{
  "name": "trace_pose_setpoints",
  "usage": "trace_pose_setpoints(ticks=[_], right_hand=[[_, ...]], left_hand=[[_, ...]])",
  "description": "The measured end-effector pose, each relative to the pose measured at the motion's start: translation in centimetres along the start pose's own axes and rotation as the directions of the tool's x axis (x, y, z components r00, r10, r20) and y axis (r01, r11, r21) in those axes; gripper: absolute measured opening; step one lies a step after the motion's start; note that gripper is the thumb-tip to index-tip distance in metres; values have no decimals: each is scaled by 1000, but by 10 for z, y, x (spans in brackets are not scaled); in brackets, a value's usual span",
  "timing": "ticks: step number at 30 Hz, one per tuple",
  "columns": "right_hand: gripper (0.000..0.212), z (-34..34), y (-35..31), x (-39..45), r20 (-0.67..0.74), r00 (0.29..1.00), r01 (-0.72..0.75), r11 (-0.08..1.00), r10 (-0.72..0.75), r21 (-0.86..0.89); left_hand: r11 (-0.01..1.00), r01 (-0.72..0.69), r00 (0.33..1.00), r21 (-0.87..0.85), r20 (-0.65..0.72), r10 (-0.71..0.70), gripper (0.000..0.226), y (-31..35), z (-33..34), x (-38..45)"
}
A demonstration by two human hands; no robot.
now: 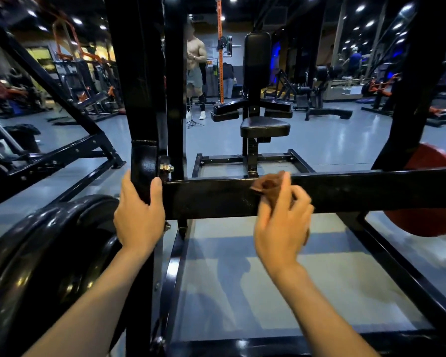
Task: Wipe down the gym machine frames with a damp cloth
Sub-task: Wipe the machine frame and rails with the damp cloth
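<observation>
Brown crumpled cloth [268, 183] pinched by right hand [281, 225] against glossy crossbar [358, 191]; left hand [139, 215] grips upright [142, 155]

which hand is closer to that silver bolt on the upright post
Left. The left hand grips the black upright post just below the silver bolt, thumb nearly beside it. The right hand holds the brown cloth on the crossbar, well off to the bolt's right.

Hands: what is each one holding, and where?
The right hand grips the brown cloth by its lower part against the black crossbar. The left hand grips the upright post at its base.
</observation>
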State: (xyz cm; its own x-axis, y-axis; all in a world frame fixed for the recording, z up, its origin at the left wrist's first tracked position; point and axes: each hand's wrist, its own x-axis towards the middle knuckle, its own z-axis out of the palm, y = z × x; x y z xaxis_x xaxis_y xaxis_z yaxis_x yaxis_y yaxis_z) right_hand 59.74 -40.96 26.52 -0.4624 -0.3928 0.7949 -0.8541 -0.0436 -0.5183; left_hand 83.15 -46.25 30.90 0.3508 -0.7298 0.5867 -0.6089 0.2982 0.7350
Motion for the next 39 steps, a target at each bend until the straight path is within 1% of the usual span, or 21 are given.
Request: trace_pose_setpoints(ticks=[3, 5, 7, 9, 11, 12, 13, 15, 17, 19, 21, 23, 25, 26, 28, 30, 32, 34, 37, 38, 39], right_hand=[[71, 23, -52, -25, 78, 990, 122, 989, -115, -83], [69, 40, -89, -39, 126, 971, 211, 975, -202, -64], [66, 53, -119, -51, 189, 931, 318, 948, -311, -3], [65, 58, -127, -55, 211, 887, 416, 909, -410, 21], [73, 54, -108, -45, 197, 856, 486, 874, -478, 7], [77, 48, -89, -35, 184, 870, 464, 886, -457, 3], [76, 40, -67, -23, 156, 908, 394, 919, -390, 1], [68, 19, -23, 0, 57, 985, 163, 986, -161, -21], [62, 6, -2, 11, -63, 996, -71, 997, 70, -12], [62, 11, -13, 9, -131, 971, -204, 979, 201, -2], [65, 27, -46, -1, -99, 982, -164, 986, 164, 1], [67, 49, -87, -17, -24, 1000, 0, 1000, 0, -22], [68, 68, -124, -35, 41, 983, 181, 982, -179, -51], [69, 74, -137, -43, 78, 969, 240, 970, -236, -45], [69, 76, -141, -45, 134, 937, 329, 944, -324, -22], [70, 64, -118, -30, 146, 910, 397, 918, -389, -28], [72, 45, -79, -11, 125, 945, 307, 951, -302, -28], [70, 23, -36, 9, 51, 991, 126, 992, -124, -30], [63, 8, -8, 23, -86, 989, -112, 992, 116, 51], [62, 10, -12, 22, -110, 983, -139, 987, 147, 78], [61, 14, -21, 20, -121, 984, -121, 988, 131, 93]], left_hand=[[999, -30, 998, -41, -56, 28, 53, -9, 3, -1], [998, -58, 995, -24, -83, 56, 53, -14, 3, 0], [998, -65, 992, 12, -108, 66, 50, -16, 2, 1], [997, -72, 991, 23, -110, 74, 45, -13, 2, -1], [997, -75, 992, 32, -100, 78, 45, -12, 0, -2], [997, -65, 993, 34, -94, 68, 46, -11, 0, -2], [998, -50, 994, 33, -92, 53, 46, -12, 0, -2], [999, -34, 995, 24, -98, 37, 45, -13, 2, -3], [1000, -23, 994, 21, -103, 25, 46, -13, 4, -3], [1000, -18, 994, 21, -112, 20, 47, -15, 6, -2], [999, -24, 992, 25, -121, 27, 48, -17, 6, -2], [999, -36, 992, 24, -118, 39, 49, -16, 5, -2], [999, -45, 991, 29, -125, 48, 47, -16, 4, -1], [998, -50, 990, 32, -126, 54, 46, -16, 3, -1], [998, -61, 990, 28, -123, 65, 44, -15, 2, -1], [998, -53, 992, 33, -112, 57, 44, -15, 1, -1], [998, -43, 994, 35, -102, 46, 45, -15, 1, -1], [998, -48, 993, 30, -103, 51, 47, -16, 3, -1], [998, -42, 993, 38, -110, 45, 48, -15, 4, -1], [998, -37, 993, 42, -107, 41, 48, -15, 5, -1], [998, -35, 994, 43, -104, 40, 49, -15, 5, -1]])
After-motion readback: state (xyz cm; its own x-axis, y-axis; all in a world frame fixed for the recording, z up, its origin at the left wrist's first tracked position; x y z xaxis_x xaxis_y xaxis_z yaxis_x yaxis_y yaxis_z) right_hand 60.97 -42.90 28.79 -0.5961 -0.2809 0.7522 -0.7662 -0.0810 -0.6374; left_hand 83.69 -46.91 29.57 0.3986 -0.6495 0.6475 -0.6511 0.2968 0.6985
